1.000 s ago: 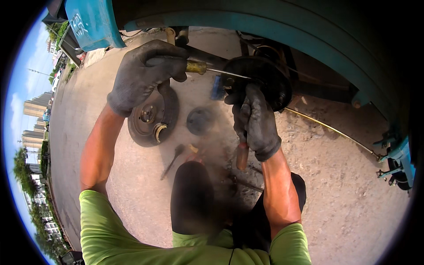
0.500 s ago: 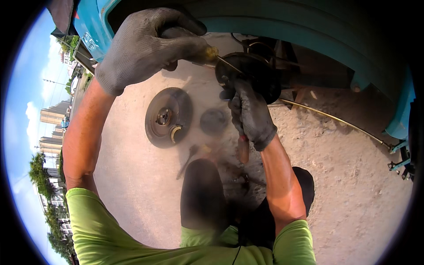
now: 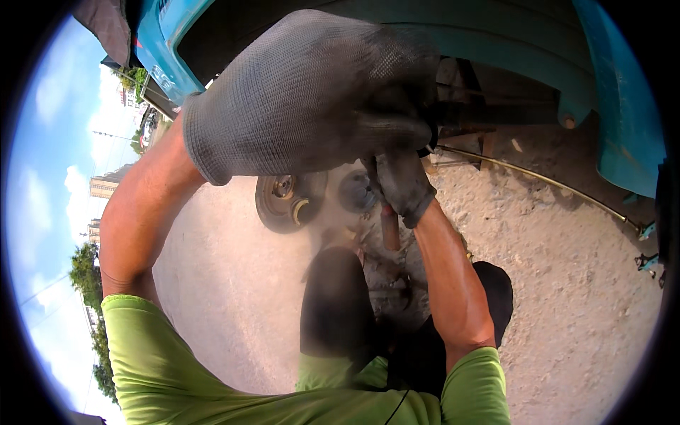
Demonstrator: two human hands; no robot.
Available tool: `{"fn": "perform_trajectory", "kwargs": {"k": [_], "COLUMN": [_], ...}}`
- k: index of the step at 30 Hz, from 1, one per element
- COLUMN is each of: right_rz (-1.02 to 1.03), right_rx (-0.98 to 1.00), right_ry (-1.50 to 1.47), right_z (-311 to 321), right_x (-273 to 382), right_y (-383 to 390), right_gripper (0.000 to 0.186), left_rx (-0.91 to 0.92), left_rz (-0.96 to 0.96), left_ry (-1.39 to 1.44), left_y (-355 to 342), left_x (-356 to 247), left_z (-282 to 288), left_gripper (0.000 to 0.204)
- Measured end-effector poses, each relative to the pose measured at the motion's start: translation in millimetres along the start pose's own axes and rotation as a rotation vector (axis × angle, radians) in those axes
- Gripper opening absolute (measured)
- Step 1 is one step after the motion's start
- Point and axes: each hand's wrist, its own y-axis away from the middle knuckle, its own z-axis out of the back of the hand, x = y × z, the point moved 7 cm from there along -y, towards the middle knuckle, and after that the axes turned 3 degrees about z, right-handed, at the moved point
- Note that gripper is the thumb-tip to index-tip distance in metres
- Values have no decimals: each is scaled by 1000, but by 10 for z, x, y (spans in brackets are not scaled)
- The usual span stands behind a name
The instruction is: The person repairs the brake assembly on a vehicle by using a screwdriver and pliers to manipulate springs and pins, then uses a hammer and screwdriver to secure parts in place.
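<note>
"Where's the part you're at?"

"Mostly hidden behind my left hand (image 3: pixel 312 103). Only a sliver of the dark part (image 3: pixel 430 134) shows, just right of those fingers."

"And how are your fingers set?"

"On the left I can't tell: the back of the grey glove covers whatever they do. Just below them, my right hand (image 3: pixel 405 185), gloved too, is curled around a tool, its reddish-brown handle (image 3: pixel 390 230) hanging beneath the fingers. Whether my hands touch, I can't say."

"What's around them?"

"Near my right fingers, to their left, a blurred dark disc (image 3: pixel 358 190) lies on the ground. Farther left there's a broad, round metal drum (image 3: pixel 273 205) with a pale crescent (image 3: pixel 300 212) on it. A thin rod (image 3: pixel 542 180) slants away to the right of my fingers, and blue-green bodywork (image 3: pixel 510 49) arches beyond them."
</note>
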Motion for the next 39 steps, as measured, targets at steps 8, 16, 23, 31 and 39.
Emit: {"fn": "perform_trajectory", "kwargs": {"k": [8, 16, 23, 31, 39], "right_rz": [33, -190, -219, -240, 187], "right_rx": [13, -18, -17, -38, -41], "right_ry": [-74, -225, -228, -285, -75], "right_z": [39, -24, -5, -71, -32], "right_x": [-90, -211, -107, -93, -113], "right_y": [-107, -97, -45, -35, -115], "right_gripper": [43, 54, 54, 51, 44], "left_rx": [-64, -119, -76, 40, -53], "left_rz": [257, 410, 479, 617, -45], "left_ry": [47, -48, 15, 131, -20], "left_y": [426, 641, 636, 432, 282], "left_x": [179, 482, 685, 791, 258], "left_z": [223, 266, 188, 287, -443], "left_gripper": [26, 31, 36, 34, 32]}}
